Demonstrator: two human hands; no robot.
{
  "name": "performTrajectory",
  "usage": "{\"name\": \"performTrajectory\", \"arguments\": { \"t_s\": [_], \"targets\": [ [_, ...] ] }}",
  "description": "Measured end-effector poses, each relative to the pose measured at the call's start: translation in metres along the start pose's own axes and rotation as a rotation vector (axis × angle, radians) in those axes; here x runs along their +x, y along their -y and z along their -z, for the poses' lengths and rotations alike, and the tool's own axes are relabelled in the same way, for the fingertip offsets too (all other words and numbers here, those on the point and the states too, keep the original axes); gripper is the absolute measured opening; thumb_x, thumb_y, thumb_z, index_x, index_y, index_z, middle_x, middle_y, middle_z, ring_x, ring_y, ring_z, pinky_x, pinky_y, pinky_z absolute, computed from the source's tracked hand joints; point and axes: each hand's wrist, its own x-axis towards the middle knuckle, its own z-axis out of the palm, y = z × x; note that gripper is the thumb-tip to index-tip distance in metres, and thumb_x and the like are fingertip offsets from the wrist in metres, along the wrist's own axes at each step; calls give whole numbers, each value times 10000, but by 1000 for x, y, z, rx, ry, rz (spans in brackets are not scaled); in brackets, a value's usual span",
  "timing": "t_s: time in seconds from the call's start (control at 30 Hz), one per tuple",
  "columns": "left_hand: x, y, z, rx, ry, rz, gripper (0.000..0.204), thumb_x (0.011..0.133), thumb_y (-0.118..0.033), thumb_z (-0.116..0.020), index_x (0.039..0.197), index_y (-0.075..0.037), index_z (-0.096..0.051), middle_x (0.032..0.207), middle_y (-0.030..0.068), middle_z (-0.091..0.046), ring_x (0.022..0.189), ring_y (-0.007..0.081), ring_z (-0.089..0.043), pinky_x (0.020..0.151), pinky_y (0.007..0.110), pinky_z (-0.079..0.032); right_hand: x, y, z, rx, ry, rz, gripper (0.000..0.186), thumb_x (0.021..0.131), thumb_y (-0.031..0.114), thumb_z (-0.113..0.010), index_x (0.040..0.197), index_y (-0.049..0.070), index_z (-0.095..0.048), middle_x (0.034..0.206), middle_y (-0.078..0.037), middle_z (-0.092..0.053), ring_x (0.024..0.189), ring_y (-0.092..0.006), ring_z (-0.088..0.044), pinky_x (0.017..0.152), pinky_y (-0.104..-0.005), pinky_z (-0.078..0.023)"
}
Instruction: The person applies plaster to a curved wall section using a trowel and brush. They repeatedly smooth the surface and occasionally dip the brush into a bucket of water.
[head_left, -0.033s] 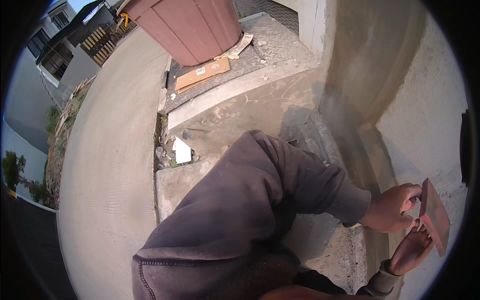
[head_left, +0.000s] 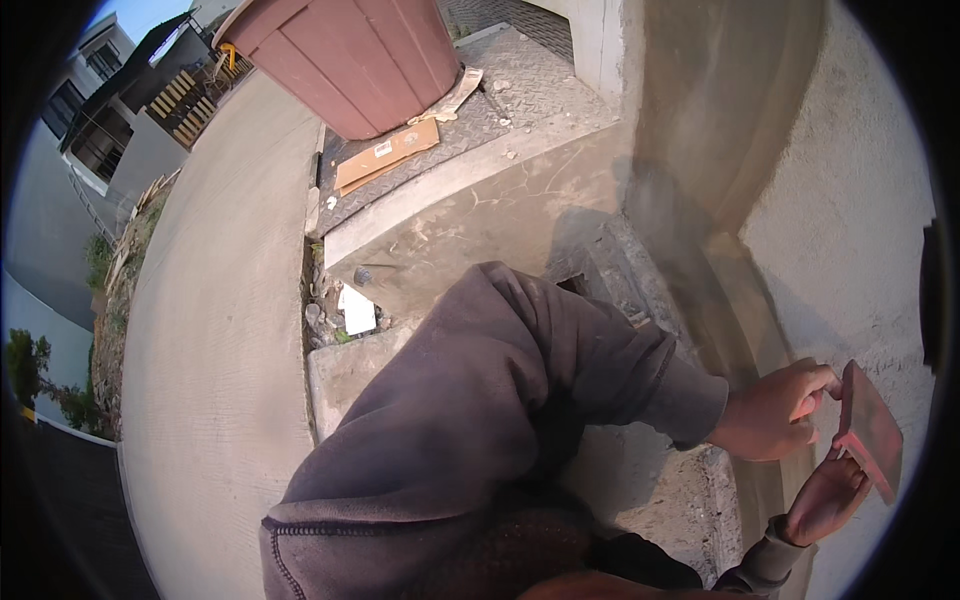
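Note:
A flat, reddish-pink board that looks like a plastering float [head_left: 872, 430] is held up near the rough wall at the right. My right hand [head_left: 828, 503] is closed on its lower side, fingers reaching behind the board; whether there is a handle I cannot make out. My left hand [head_left: 768, 412], at the end of a dark grey-brown sleeve [head_left: 600, 370], has its fingers curled, with the forefinger at the float's upper left edge. Between the lower fingers of the left hand and the right hand a narrow gap shows.
Behind the hands stands the grey wall [head_left: 850, 220], with a darker, smoother band [head_left: 700, 120]. A concrete step [head_left: 470, 210] leads to a patterned ledge bearing a large pink bin [head_left: 350, 70] and flattened cardboard [head_left: 387, 155]. A white scrap [head_left: 357, 310] lies in a debris-filled gap beside the concrete path [head_left: 220, 260].
My left hand has drawn slightly left, and its lower fingers have parted from the right hand. The float has barely shifted. The surroundings have slid a little left in view.

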Motion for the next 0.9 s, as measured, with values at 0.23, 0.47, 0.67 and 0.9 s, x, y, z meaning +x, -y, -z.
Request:
{"name": "performTrajectory", "arguments": {
  "t_s": [0.23, 0.47, 0.67, 0.9],
  "targets": [
    [30, 29, -11, 117, 566, 576, 441, 1118, -271, -480, 1444, 23, -444, 1307, 113, -613, 1104, 130, -565, 994, 298, -440, -227, 121, 45, -288, -645, 271, 555, 1106, 372, -420, 1549, 39, -390, 1530, -133, -478, 1401, -310, -472, 1154, -512, -402],
    [15, 95, -46, 324, 758, 632, 400, 1082, -99, -510, 1448, 63, -494, 1434, 184, -568, 1223, 188, -575, 1018, 322, -464, -406, 206, -71, -1293, -1711, -206, 458, 1013, 262, -601, 1406, 31, -573, 1268, -93, -674, 1060, -188, -673, 940, -335, -531],
    [-5, 110, -107, 422, 964, 576, 442, 1060, -35, -518, 1483, 80, -464, 1432, 225, -585, 1283, 243, -564, 1082, 357, -446, -493, 190, -72, -1885, -1694, -878, 357, 877, 280, -692, 1203, 138, -724, 940, -129, -767, 879, -276, -746, 834, -402, -573],
    [11, 105, -139, 489, 999, 476, 443, 1034, -9, -573, 1462, 77, -495, 1450, 223, -586, 1344, 297, -565, 1078, 389, -469, -474, 138, 110, -1907, -1367, -1176, 278, 897, 355, -668, 1065, 153, -761, 1026, -116, -754, 998, -327, -718, 887, -454, -563]
  ]
}}
